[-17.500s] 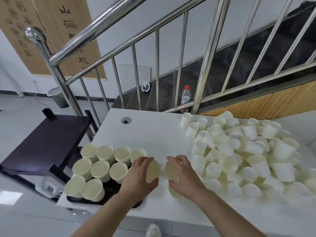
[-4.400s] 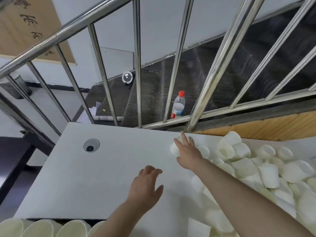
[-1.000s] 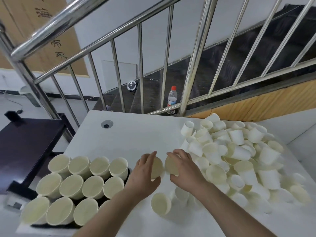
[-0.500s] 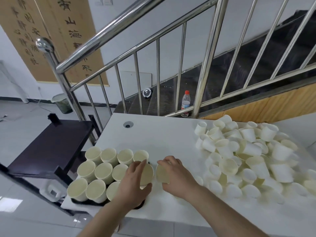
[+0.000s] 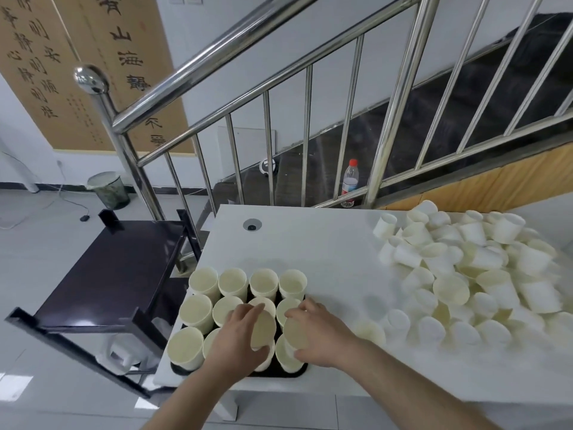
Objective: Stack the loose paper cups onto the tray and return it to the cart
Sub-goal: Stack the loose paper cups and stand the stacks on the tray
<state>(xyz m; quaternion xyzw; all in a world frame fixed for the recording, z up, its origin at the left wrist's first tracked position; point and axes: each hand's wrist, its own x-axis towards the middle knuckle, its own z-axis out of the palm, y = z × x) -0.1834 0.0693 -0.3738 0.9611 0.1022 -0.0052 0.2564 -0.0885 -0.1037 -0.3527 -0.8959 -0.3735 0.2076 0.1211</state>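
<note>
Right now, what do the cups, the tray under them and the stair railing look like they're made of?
Cups: thin paper, matte cream-white, with rolled rims; several in the loose heap lie tipped over.
Tray: dark and smooth at its rounded corner, probably plastic; mostly hidden by cups, so uncertain.
Stair railing: polished metal, likely stainless steel, with mirror-like reflections and a shiny ball cap on the post.

Steel stair railing [image 5: 400, 85] runs diagonally behind the white bench [image 5: 310, 243] — dark stairs [image 5: 465, 119] beyond, a plastic bottle [image 5: 350, 181] on a step. Left: grey tiled floor [image 5: 46, 259], mesh wastebasket [image 5: 108, 190], brown calligraphy scrolls [image 5: 93, 72] on a white wall.
</note>
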